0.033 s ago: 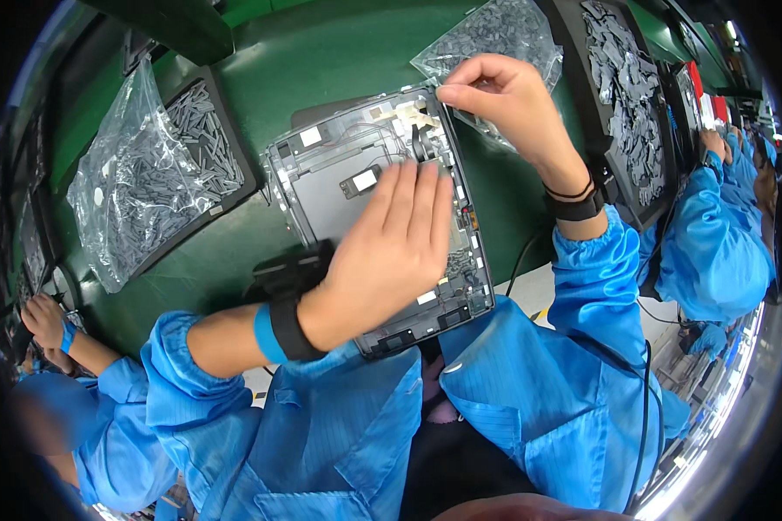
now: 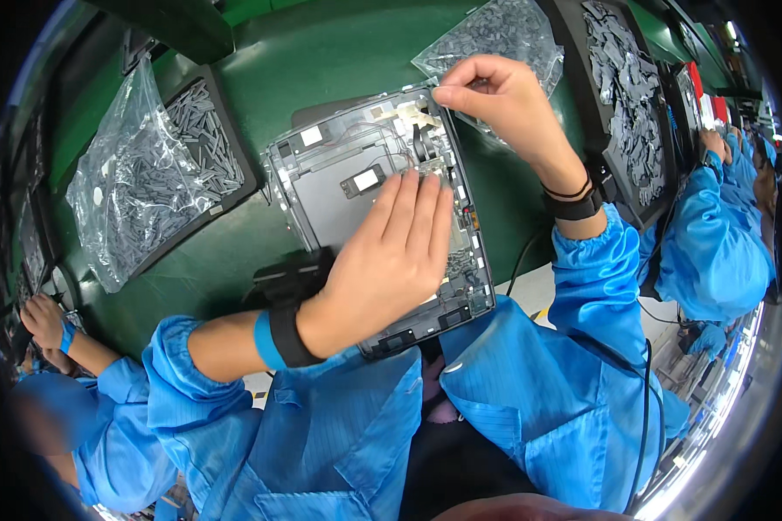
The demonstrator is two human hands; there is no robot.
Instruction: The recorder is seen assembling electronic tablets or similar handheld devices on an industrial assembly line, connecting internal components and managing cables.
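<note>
Both hands unmoved, left hand (image 2: 387, 260) flat on grey panel (image 2: 330, 187)

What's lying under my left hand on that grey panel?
The left hand lies flat on the open grey device panel. Around it, dark inner plates, thin wires and small white labels show. Whatever sits directly beneath the palm and fingers is covered. The right hand pinches at the panel's top edge.

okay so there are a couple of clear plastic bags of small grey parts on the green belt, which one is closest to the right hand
The bag at the top, just behind the right hand, whose fingers overlap its lower edge. The other bag lies far off at the left, on a black tray.
</note>
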